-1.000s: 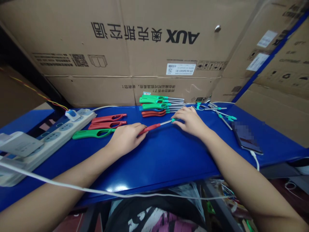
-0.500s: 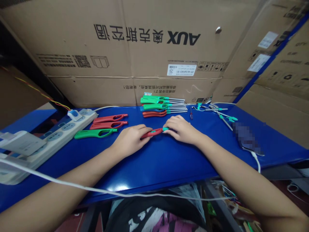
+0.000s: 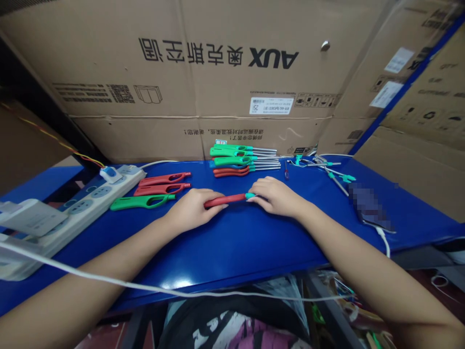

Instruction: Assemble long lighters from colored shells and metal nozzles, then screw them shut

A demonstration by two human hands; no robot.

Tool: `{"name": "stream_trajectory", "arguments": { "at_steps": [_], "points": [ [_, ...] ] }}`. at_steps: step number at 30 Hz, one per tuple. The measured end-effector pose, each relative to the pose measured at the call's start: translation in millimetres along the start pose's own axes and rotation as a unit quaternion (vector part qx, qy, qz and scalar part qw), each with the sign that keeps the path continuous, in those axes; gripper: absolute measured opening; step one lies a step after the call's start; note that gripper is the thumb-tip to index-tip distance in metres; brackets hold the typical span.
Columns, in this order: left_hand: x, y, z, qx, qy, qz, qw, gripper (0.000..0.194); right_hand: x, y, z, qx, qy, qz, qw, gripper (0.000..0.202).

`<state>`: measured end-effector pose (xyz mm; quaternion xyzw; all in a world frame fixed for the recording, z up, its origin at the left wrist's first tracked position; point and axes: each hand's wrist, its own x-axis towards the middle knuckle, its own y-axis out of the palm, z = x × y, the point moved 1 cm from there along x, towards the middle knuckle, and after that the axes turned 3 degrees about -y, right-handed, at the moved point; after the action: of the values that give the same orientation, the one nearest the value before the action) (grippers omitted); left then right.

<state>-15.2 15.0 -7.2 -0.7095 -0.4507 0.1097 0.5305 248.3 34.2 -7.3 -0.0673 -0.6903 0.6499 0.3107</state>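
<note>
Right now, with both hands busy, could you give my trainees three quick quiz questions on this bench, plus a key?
1. True or false: the left hand grips a green handle.
2. Which colour appears only once among the three loose handles beside the power strip? A red, B green, C blue.
3. Fill the gap: the right hand pinches a ____ collar.

Key: 1 false, it grips a red handle; 2 B; 3 turquoise.

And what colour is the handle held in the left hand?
The handle in the left hand is red; the head view shows it best.
</note>
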Motion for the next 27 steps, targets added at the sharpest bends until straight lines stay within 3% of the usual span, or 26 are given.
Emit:
{"name": "stream_trajectory", "arguments": {
  "at_steps": [4, 10, 16, 27],
  "points": [
    [-0.5, 4.2, -0.6, -0.031, -0.043, 0.004, 0.999, 0.021, 0.0, 6.5, 5.6, -0.048, -0.036, -0.024, 0.998, 0.029],
    [-3.0, 10.5, -1.3, -0.04, -0.099, 0.005, 0.994, 0.026, -0.3, 11.0, 7.4, -0.089, -0.055, -0.058, 0.993, 0.028],
    [-6.6, 8.9, -6.9, -0.022, -0.026, -0.026, 0.999, 0.019, -0.5, 9.4, 9.7, -0.089, -0.063, -0.071, 0.992, 0.026],
    [-14.4, 8.5, -11.5, 0.133, 0.054, -0.062, 0.988, 0.02, -1.9, 1.8, 14.1, -0.007, -0.058, -0.073, 0.996, 0.02]
  ]
}}
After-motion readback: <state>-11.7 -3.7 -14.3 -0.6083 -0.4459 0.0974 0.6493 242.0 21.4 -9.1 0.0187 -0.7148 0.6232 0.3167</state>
